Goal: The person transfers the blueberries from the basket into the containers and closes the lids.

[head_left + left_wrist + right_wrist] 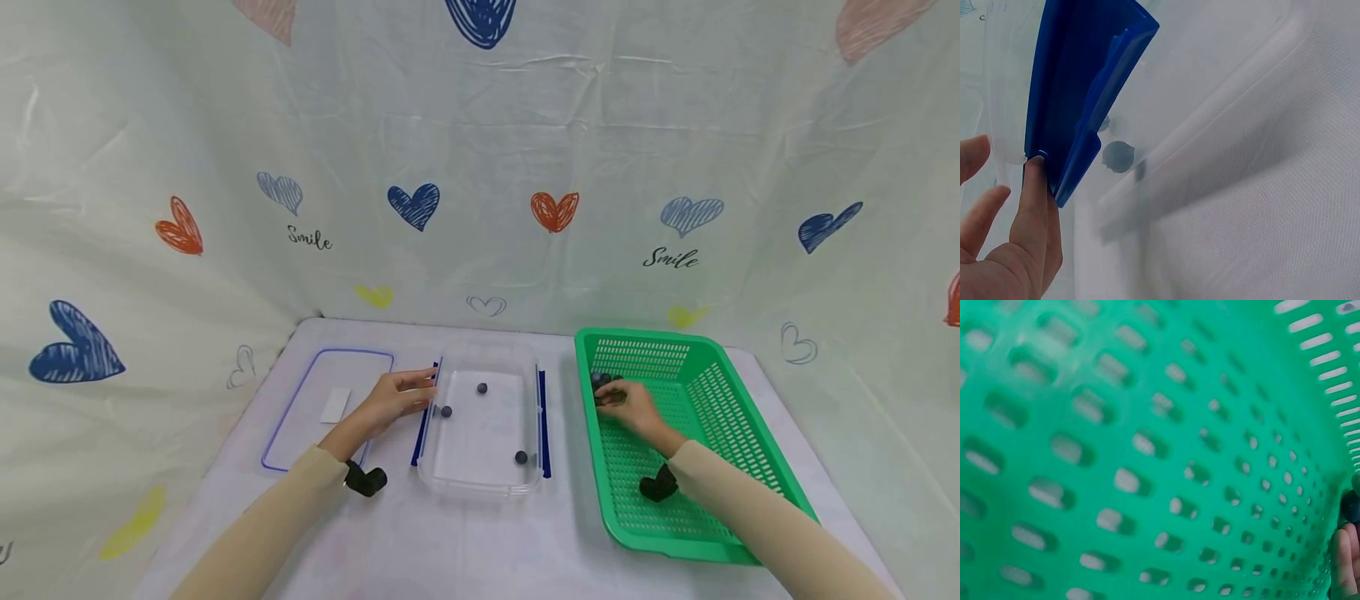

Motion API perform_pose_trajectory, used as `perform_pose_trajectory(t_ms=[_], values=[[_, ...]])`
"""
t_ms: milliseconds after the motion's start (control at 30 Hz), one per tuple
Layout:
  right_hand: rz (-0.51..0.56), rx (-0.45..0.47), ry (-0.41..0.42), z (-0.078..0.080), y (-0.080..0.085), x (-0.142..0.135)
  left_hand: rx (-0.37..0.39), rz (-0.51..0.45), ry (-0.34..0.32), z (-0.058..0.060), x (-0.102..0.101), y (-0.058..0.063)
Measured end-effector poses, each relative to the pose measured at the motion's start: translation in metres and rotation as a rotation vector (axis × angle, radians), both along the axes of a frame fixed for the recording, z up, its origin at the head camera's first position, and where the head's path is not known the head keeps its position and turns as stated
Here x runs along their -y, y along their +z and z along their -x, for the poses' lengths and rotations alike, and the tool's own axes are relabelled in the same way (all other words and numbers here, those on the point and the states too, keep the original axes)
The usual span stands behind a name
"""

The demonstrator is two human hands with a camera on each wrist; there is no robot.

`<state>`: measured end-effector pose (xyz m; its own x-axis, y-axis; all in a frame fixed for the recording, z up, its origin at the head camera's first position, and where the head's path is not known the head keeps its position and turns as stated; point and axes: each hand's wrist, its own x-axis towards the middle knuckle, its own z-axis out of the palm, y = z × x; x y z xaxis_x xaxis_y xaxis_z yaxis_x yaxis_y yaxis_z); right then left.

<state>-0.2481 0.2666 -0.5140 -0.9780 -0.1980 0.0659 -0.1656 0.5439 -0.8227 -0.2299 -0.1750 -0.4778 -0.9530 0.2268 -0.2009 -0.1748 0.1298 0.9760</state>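
Note:
A clear plastic box with blue side flaps stands mid-table. Three dark blueberries lie apart inside it: one towards the back, one by the left wall, one near the front right. My left hand touches the box's left side, fingers extended; in the left wrist view a fingertip rests against the blue flap. Inside the green basket, my right hand pinches a blueberry at the left wall, beside other blueberries. At the right wrist view's edge, a blueberry shows above the fingers.
A clear lid with a blue-edged rim lies left of the box, partly under the left forearm. A white rectangle shows on it. The basket's high slotted walls surround the right hand. A patterned curtain hangs behind the table.

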Motion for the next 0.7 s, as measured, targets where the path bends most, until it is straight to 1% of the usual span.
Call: perform_pose_trajectory(t_ms=[233,367,700], values=[[0.031,-0.01,0.004,-0.0016,-0.0055,0.0015,0.004,-0.003,-0.003,-0.0001,-0.0001,0.0001],[0.043,-0.022,0.009,-0.0015,-0.0063,0.0036,-0.011,0.008,-0.004,-0.0008,0.0,0.0011],[0.048,-0.05,-0.02,-0.0044,-0.0061,0.0081,-0.006,0.004,0.005,-0.0014,-0.0002,0.001]])
